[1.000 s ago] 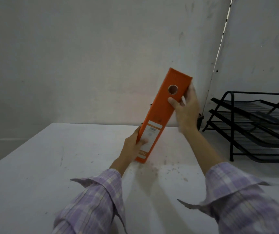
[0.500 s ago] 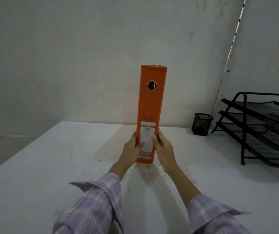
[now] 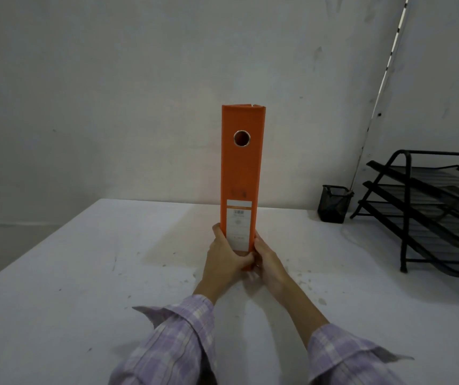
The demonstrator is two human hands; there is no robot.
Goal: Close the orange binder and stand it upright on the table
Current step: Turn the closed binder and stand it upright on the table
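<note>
The orange binder [image 3: 241,173] is closed and stands upright on the white table [image 3: 84,273], spine toward me, with a round finger hole near the top and a white label low down. My left hand [image 3: 224,261] grips its lower left side. My right hand [image 3: 267,259] grips its lower right side. Both thumbs meet across the bottom of the spine, hiding the binder's base.
A black mesh pen cup [image 3: 334,203] sits at the back right by the wall. A black three-tier paper tray rack [image 3: 428,207] fills the right edge. Grey walls close off the back and right. The table's left edge runs diagonally.
The binder went from tilted to the right to fully vertical. My right hand slid from its top down to its base beside my left hand.
</note>
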